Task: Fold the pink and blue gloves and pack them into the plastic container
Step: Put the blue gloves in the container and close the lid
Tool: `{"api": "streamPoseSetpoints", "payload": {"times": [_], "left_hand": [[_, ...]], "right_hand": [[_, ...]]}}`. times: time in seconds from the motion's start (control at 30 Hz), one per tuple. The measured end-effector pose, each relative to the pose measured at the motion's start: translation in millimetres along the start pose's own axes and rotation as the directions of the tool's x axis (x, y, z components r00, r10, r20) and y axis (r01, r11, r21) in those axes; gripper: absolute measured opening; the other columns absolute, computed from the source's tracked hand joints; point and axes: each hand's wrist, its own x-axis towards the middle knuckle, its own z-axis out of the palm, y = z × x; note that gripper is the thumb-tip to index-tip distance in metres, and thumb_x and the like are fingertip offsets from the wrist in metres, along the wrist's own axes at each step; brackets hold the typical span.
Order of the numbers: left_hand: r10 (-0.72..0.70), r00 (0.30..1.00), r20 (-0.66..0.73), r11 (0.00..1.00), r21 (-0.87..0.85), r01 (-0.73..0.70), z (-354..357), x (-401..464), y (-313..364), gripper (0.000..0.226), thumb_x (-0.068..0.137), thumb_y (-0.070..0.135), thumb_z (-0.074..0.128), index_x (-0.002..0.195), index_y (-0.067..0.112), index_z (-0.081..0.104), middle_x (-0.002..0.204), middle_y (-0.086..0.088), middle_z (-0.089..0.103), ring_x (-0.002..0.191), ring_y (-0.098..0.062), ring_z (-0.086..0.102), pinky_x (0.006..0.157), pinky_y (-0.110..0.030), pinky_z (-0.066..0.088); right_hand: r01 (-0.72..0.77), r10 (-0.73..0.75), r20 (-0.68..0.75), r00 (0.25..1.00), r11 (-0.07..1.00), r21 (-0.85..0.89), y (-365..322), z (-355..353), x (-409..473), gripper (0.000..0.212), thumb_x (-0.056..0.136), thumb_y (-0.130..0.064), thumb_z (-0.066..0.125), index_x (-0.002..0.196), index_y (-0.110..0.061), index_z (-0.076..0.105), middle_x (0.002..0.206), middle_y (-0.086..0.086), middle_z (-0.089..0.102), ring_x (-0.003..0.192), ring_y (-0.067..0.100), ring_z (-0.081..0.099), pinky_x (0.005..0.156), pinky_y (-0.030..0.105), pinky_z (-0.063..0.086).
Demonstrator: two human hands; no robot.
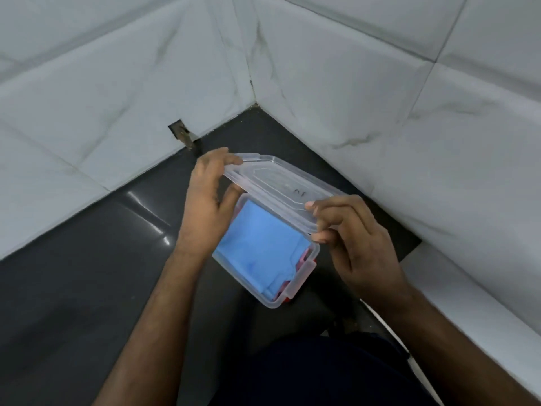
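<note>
A clear plastic container (pixel 288 291) with a red clip stands on the dark counter (pixel 87 288). Inside it lies a folded blue glove (pixel 260 247), and a strip of the pink glove (pixel 304 260) shows under its right edge. Both hands hold the clear lid (pixel 275 183) tilted above the container's far half. My left hand (pixel 205 200) grips the lid's left end, thumb under, fingers over. My right hand (pixel 351 232) pinches the lid's near right corner.
White marble-look tiled walls (pixel 380 83) meet in a corner just behind the container. A small dark hole with a brown fitting (pixel 183 134) sits in the left wall at counter level. A white ledge (pixel 468 303) runs along the right.
</note>
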Motion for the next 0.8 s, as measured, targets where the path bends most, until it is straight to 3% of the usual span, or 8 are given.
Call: {"api": "streamPoseSetpoints", "payload": {"times": [0.07,0.13,0.23,0.33,0.47,0.6,0.7,0.8], "left_hand": [[-0.038,0.999,0.001,0.989,-0.143,0.038,-25,-5,-6,0.031,0.096,0.016,0.068,0.125,0.017,0.057,0.126,0.002,0.062,0.118,-0.021,0.061,0.103,-0.048,0.051],[-0.084,0.996,-0.003,0.951,-0.300,0.079,-40,-10,-13,0.029,0.099,0.017,0.067,0.124,0.013,0.053,0.120,-0.013,0.063,0.113,-0.031,0.063,0.098,-0.052,0.056],[-0.214,0.975,-0.056,0.873,-0.459,0.165,-49,-19,-21,0.031,0.101,0.026,0.067,0.128,0.018,0.054,0.118,-0.021,0.066,0.106,-0.031,0.067,0.090,-0.044,0.061],[-0.304,0.950,-0.077,0.850,-0.472,0.234,-45,-27,-28,0.026,0.103,0.033,0.063,0.124,0.018,0.067,0.110,-0.005,0.075,0.097,-0.018,0.071,0.079,-0.032,0.060],[-0.438,0.895,-0.084,0.844,-0.381,0.377,-42,-34,-39,0.026,0.102,0.041,0.063,0.117,0.024,0.074,0.103,0.002,0.078,0.090,-0.015,0.075,0.075,-0.032,0.061],[-0.492,0.871,0.008,0.866,-0.101,0.490,-41,-37,-51,0.022,0.101,0.044,0.062,0.107,0.027,0.075,0.089,0.007,0.077,0.075,-0.006,0.074,0.068,-0.032,0.061],[-0.479,0.877,0.042,0.876,0.088,0.475,-34,-37,-54,0.026,0.102,0.046,0.058,0.108,0.026,0.074,0.090,0.009,0.073,0.076,-0.006,0.071,0.062,-0.019,0.049],[-0.457,0.889,0.034,0.869,0.230,0.438,-21,-35,-59,0.037,0.104,0.045,0.055,0.117,0.017,0.074,0.104,0.001,0.066,0.091,-0.014,0.064,0.072,-0.021,0.045]], "right_hand": [[-0.013,0.021,-0.077,0.997,0.995,0.101,-14,8,4,0.019,0.109,-0.029,0.044,0.099,-0.013,0.050,0.110,-0.001,0.054,0.110,0.011,0.062,0.091,0.024,0.050],[-0.093,0.127,-0.155,0.980,0.974,0.208,-26,18,7,0.022,0.108,-0.036,0.042,0.099,-0.017,0.049,0.106,-0.003,0.051,0.102,0.003,0.058,0.086,0.015,0.045],[-0.257,0.357,-0.124,0.926,0.835,0.486,-46,33,13,0.020,0.107,-0.047,0.043,0.101,-0.029,0.047,0.103,-0.003,0.060,0.102,0.021,0.068,0.082,0.028,0.055],[-0.427,0.577,-0.005,0.816,0.609,0.668,-52,45,9,0.028,0.106,-0.047,0.045,0.105,-0.020,0.051,0.106,0.001,0.071,0.110,0.024,0.072,0.090,0.041,0.060],[-0.693,0.721,0.141,0.679,0.564,0.450,-44,46,-2,0.030,0.104,-0.050,0.042,0.102,-0.024,0.056,0.090,-0.006,0.071,0.083,0.012,0.074,0.067,0.027,0.061],[-0.817,0.753,0.319,0.576,0.525,0.239,-35,40,-18,0.026,0.106,-0.047,0.041,0.119,-0.031,0.056,0.083,-0.006,0.073,0.063,0.017,0.073,0.056,0.027,0.059],[-0.840,0.778,0.354,0.519,0.540,0.044,-31,40,-25,0.030,0.107,-0.047,0.037,0.131,-0.036,0.051,0.080,-0.003,0.073,0.059,0.016,0.072,0.056,0.026,0.060],[-0.821,0.803,0.346,0.486,0.555,-0.135,-26,40,-28,0.039,0.107,-0.048,0.032,0.142,-0.036,0.041,0.075,-0.001,0.072,0.057,0.013,0.071,0.061,0.029,0.062]]}}
